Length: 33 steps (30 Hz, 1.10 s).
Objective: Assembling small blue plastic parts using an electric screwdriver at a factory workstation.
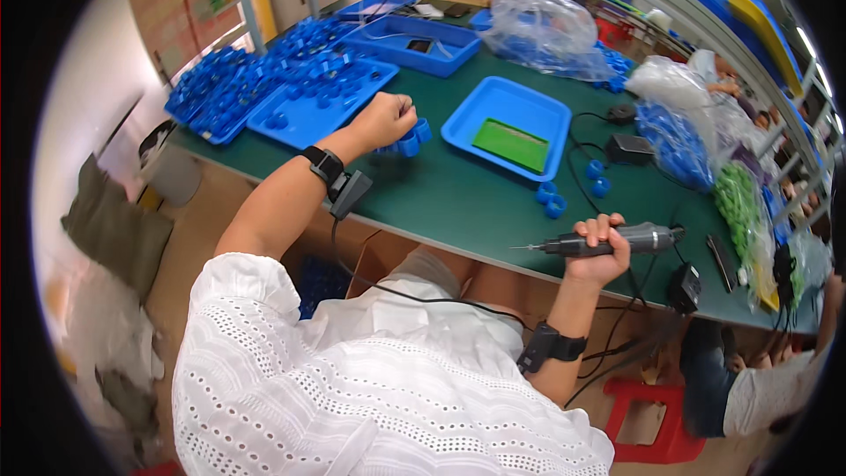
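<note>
In the head view, your right grip [601,252] wraps a dark electric screwdriver [645,237] by the counter's [405,200] front edge, its bit touching nothing. Your left grip [382,121] curls just beside blue round pieces [409,143] toward the left; whether it pinches one, I cannot tell. Much seems left, judging by the blue heap [229,88] at the left edge; finished pieces aren't distinguishable.

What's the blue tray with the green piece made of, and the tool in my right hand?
The blue tray looks like moulded plastic: smooth, softly shiny, with rounded corners. The tool seems to have a plastic body, judging by its dark, satin surface, though coated metal is possible; its thin pale tip is probably metal.
</note>
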Motion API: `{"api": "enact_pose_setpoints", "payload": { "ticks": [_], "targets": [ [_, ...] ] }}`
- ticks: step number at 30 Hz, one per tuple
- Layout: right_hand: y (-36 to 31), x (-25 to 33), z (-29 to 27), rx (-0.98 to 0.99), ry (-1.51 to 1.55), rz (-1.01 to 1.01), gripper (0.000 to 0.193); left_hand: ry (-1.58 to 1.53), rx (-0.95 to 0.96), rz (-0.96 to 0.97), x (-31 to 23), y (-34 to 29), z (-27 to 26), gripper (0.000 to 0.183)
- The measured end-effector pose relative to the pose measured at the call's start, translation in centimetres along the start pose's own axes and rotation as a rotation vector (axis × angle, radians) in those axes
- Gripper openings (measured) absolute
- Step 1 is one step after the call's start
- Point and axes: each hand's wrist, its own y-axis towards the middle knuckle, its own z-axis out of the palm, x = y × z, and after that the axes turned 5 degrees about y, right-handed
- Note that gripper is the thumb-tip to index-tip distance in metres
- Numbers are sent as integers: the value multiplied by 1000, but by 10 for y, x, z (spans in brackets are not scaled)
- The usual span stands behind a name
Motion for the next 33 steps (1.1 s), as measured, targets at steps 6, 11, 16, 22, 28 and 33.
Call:
{"api": "enact_pose_setpoints", "payload": {
  "ticks": [6,11,16,22,28,33],
  "targets": [
    [-1,6,-19,60,88,138,22,-51,-184,-203,6,-99,-80,30],
    [9,-4,-32,40,185,233,22,315,-167,-242,53,-192,-111,24],
    [12,-6,-9,-100,90,153,23,474,-75,-521,122,-283,-100,21],
    [3,-30,-13,-336,23,172,25,626,68,-607,207,-386,-86,37],
    [-12,-4,-11,-275,34,145,19,-288,337,-437,-3,-185,-99,18],
    [-5,5,-20,-280,-4,130,19,-149,278,251,-93,-47,-26,42]
  ]
}}
